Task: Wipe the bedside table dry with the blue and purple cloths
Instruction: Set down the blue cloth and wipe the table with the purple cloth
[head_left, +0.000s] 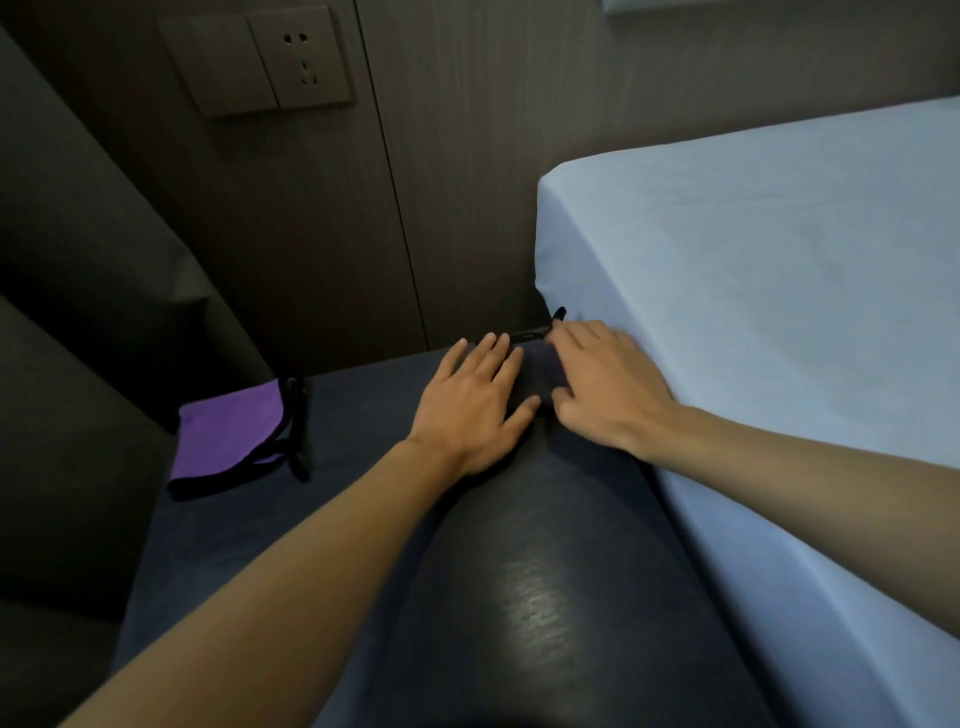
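Two hands at work, head view, centre of frame. Left hand (470, 402) lies flat on the blue cloth (540, 371), fingers (493, 353) straight and spread, pressing it to the table (545, 597). Right hand (608, 387) sits on the same cloth's right side, hard against the bed (779, 260). Its fingers are bent over the cloth, and whether they pinch it or only press cannot be told. Cloth reads very dark, with black trim showing at its far edge, at the table's back corner. Purple cloth (228, 436) lies at left of frame on the table's left edge, well apart from both hands. Glossy patch on the table low in frame, possibly damp. Judgement: wiping with the blue cloth is the step in hand, at the back corner. Next move likely calls for drawing the cloth toward the lower frame under even pressure, then taking up the purple one.
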